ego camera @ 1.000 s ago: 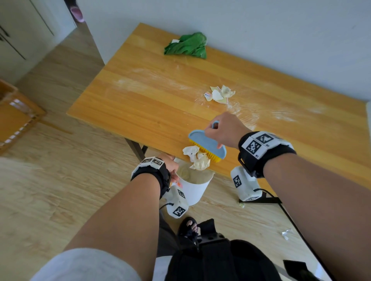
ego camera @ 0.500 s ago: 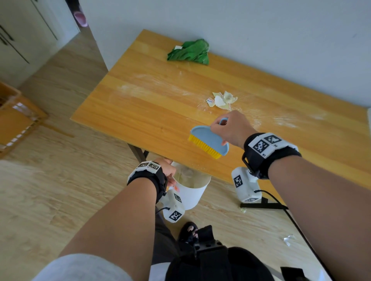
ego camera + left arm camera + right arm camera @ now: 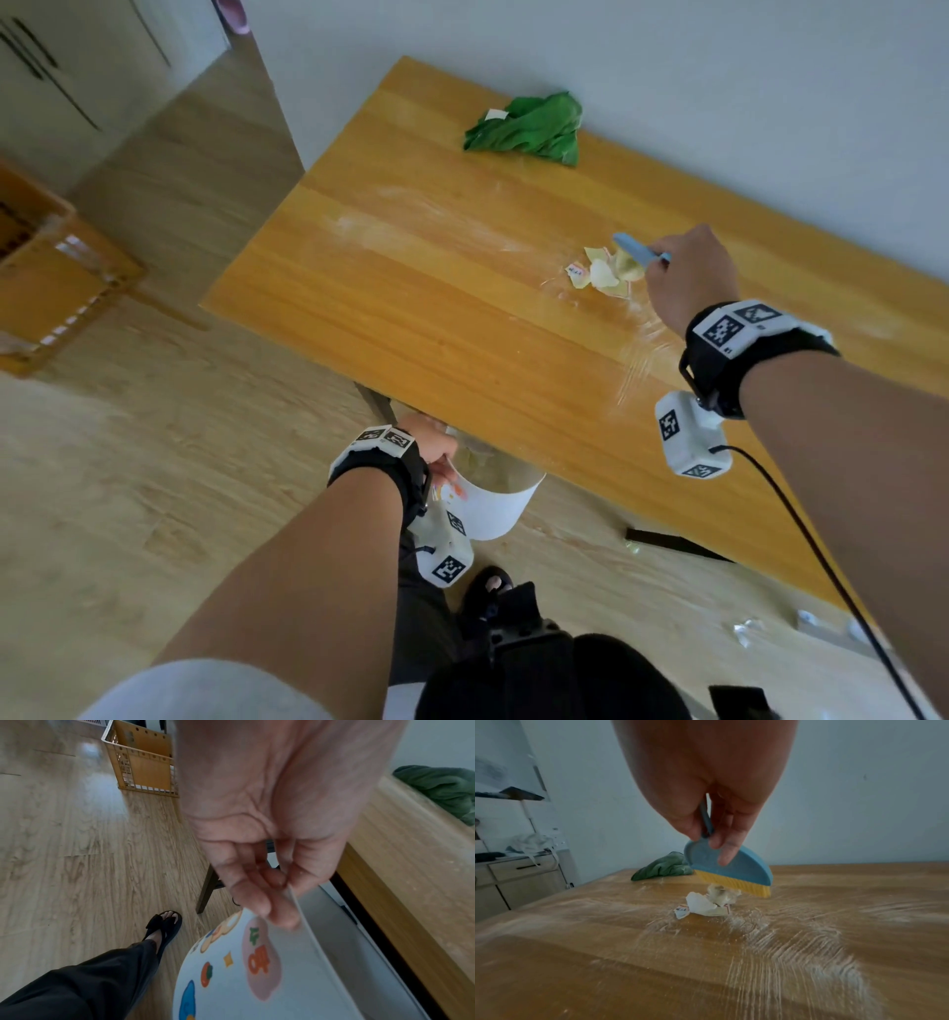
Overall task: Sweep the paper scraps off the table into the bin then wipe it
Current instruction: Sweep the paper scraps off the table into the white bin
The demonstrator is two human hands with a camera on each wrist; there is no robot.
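My right hand (image 3: 688, 277) (image 3: 713, 833) grips the handle of a small blue brush (image 3: 729, 866) (image 3: 634, 249) with yellow bristles. The bristles hang just behind a little heap of crumpled paper scraps (image 3: 603, 272) (image 3: 708, 901) on the wooden table (image 3: 436, 308) (image 3: 603, 953). My left hand (image 3: 436, 452) (image 3: 272, 888) pinches the rim of a white bin (image 3: 493, 501) (image 3: 244, 973) with cartoon stickers, held below the table's near edge. A green cloth (image 3: 529, 131) (image 3: 663, 867) lies bunched at the table's far side by the wall.
White dusty streaks (image 3: 795, 943) cover the tabletop. A wooden crate (image 3: 46, 272) (image 3: 144, 762) stands on the floor to the left. A few scraps (image 3: 747, 629) lie on the floor under the table. My sandalled foot (image 3: 162, 925) is beside the bin.
My right hand carried the brush from the table's near edge back to the far heap of scraps. The scraps at the edge are gone from the table. My left hand still holds the bin.
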